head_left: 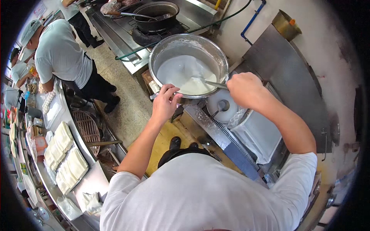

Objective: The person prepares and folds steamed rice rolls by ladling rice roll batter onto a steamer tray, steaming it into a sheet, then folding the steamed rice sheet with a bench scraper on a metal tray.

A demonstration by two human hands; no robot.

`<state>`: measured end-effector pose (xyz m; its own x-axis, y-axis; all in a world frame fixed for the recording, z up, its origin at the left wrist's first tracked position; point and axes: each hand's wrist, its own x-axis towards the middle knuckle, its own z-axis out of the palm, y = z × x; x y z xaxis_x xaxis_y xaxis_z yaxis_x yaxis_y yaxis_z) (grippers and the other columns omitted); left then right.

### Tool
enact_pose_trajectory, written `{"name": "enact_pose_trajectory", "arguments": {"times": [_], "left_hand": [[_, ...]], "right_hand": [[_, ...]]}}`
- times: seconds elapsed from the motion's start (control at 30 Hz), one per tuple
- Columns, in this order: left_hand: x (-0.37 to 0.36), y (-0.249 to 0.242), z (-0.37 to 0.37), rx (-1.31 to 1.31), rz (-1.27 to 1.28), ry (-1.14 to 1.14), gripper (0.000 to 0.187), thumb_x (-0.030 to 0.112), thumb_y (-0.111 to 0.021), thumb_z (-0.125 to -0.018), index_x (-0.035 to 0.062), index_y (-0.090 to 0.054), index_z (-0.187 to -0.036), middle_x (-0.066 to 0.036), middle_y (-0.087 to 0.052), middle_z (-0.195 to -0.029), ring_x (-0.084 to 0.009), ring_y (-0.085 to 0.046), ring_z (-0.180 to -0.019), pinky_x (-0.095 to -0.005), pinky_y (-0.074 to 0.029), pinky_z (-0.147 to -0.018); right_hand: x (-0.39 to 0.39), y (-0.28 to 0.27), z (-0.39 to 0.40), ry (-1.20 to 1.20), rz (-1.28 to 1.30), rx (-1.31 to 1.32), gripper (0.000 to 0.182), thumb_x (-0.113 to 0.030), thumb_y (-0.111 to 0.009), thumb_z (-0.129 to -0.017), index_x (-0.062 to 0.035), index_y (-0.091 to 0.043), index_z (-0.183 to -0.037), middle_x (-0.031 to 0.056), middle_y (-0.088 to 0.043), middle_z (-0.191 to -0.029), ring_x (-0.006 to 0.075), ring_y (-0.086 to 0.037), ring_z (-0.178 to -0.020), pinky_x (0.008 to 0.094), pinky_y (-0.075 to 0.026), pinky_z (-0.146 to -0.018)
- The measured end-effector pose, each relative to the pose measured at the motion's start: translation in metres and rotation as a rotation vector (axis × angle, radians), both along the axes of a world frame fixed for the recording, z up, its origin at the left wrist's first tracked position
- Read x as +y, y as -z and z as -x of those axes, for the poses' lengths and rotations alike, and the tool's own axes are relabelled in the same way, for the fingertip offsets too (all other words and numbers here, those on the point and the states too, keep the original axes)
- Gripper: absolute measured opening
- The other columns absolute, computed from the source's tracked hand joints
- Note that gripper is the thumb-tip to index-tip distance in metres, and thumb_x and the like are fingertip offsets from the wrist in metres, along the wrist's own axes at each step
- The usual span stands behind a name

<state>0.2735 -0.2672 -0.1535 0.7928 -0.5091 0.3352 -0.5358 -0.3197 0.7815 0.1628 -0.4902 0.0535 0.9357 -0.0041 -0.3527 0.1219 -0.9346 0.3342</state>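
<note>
A large round metal pot [158, 63] holds a thick white liquid [173, 73], and white residue coats its inner wall. My left hand [166, 102] grips the near left rim of this pot, fingers bent over the edge. In my right hand [246, 90], closed at the right rim, is the handle of a metal stirring utensil [216, 84]. The utensil slants down to the left into the liquid; its blurred end is partly hidden there, so its exact kind cannot be made out.
Behind the pot, a dark wok pot [156, 25] with a ladle [135, 15] sits on a stove. A white-lined tray [258, 134] lies at right. Left, trays of pale dough sheets [72, 171] cover a counter [96, 179], where a person [63, 50] bends. A green hose [210, 24] crosses behind.
</note>
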Motion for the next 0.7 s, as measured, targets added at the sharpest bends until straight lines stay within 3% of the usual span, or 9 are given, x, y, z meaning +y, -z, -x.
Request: {"name": "enact_pose_trajectory", "arguments": {"times": [0.13, 0.23, 0.3, 0.33, 0.47, 0.57, 0.67, 0.7], "left_hand": [[-0.001, 0.004, -0.001, -0.04, 0.009, -0.015, 0.025, 0.024, -0.074, -0.091, 0.0074, -0.071, -0.11, -0.008, -0.064, -0.115, -0.0228, -0.068, -0.069, -0.0353, -0.054, -0.066], [0.0, 0.003, 0.0, -0.035, 0.014, -0.014, 0.025, 0.023, -0.074, -0.091, 0.0073, -0.071, -0.111, -0.008, -0.063, -0.116, -0.0232, -0.068, -0.07, -0.0353, -0.054, -0.066], [0.0, 0.004, 0.001, -0.022, 0.022, -0.013, 0.025, 0.022, -0.073, -0.092, 0.0073, -0.071, -0.111, -0.008, -0.063, -0.116, -0.0235, -0.068, -0.07, -0.0354, -0.054, -0.066], [-0.001, 0.004, 0.0, -0.013, 0.035, -0.008, 0.025, 0.022, -0.073, -0.092, 0.0073, -0.071, -0.111, -0.008, -0.064, -0.116, -0.0238, -0.069, -0.07, -0.0354, -0.054, -0.066], [-0.002, 0.007, 0.0, -0.026, 0.058, -0.01, 0.024, 0.022, -0.074, -0.091, 0.0075, -0.071, -0.111, -0.008, -0.063, -0.116, -0.0243, -0.069, -0.07, -0.0356, -0.054, -0.067], [-0.002, 0.007, 0.001, -0.002, 0.058, -0.012, 0.024, 0.022, -0.074, -0.091, 0.0075, -0.071, -0.11, -0.008, -0.064, -0.115, -0.0244, -0.068, -0.071, -0.0359, -0.055, -0.068], [-0.002, 0.01, 0.0, -0.04, 0.062, -0.025, 0.024, 0.023, -0.075, -0.09, 0.008, -0.071, -0.109, -0.007, -0.064, -0.115, -0.0251, -0.068, -0.074, -0.0363, -0.055, -0.069], [-0.002, 0.012, -0.001, -0.047, 0.073, -0.028, 0.024, 0.022, -0.075, -0.09, 0.0081, -0.071, -0.109, -0.007, -0.064, -0.115, -0.0256, -0.068, -0.075, -0.0364, -0.055, -0.069]], "right_hand": [[0.006, 0.009, -0.003, 0.008, -0.039, 0.039, 0.011, -0.005, -0.065, -0.079, -0.0043, -0.076, -0.082, 0.017, -0.074, -0.083, 0.0317, -0.075, -0.08, 0.0411, -0.061, -0.07], [0.018, 0.048, 0.003, 0.048, -0.148, 0.009, 0.012, -0.004, -0.063, -0.08, -0.0005, -0.075, -0.08, 0.0194, -0.073, -0.084, 0.0333, -0.075, -0.079, 0.0426, -0.061, -0.07], [0.028, 0.075, 0.009, 0.101, -0.177, -0.214, 0.014, -0.003, -0.061, -0.082, 0.0017, -0.074, -0.086, 0.0202, -0.073, -0.089, 0.0339, -0.075, -0.079, 0.0414, -0.062, -0.068], [0.028, 0.092, 0.01, 0.13, -0.111, -0.259, 0.022, -0.003, -0.059, -0.084, 0.0043, -0.071, -0.101, 0.0202, -0.072, -0.094, 0.034, -0.075, -0.079, 0.0406, -0.062, -0.066], [0.007, 0.111, 0.011, 0.144, -0.098, -0.367, 0.029, -0.004, -0.059, -0.086, 0.0054, -0.065, -0.113, 0.0211, -0.071, -0.096, 0.0339, -0.075, -0.079, 0.0401, -0.062, -0.066], [-0.023, 0.097, 0.007, 0.163, -0.007, -0.197, 0.034, -0.005, -0.059, -0.088, 0.0076, -0.062, -0.119, 0.0251, -0.07, -0.096, 0.0346, -0.075, -0.081, 0.0409, -0.062, -0.066], [-0.043, 0.059, -0.009, 0.171, -0.108, -0.052, 0.034, -0.007, -0.059, -0.089, 0.0092, -0.062, -0.119, 0.0272, -0.071, -0.096, 0.0363, -0.074, -0.085, 0.0437, -0.061, -0.067], [-0.048, 0.047, -0.019, 0.273, -0.152, 0.079, 0.03, -0.01, -0.059, -0.091, 0.0065, -0.065, -0.115, 0.0271, -0.071, -0.094, 0.0393, -0.072, -0.086, 0.0463, -0.058, -0.074]]}}
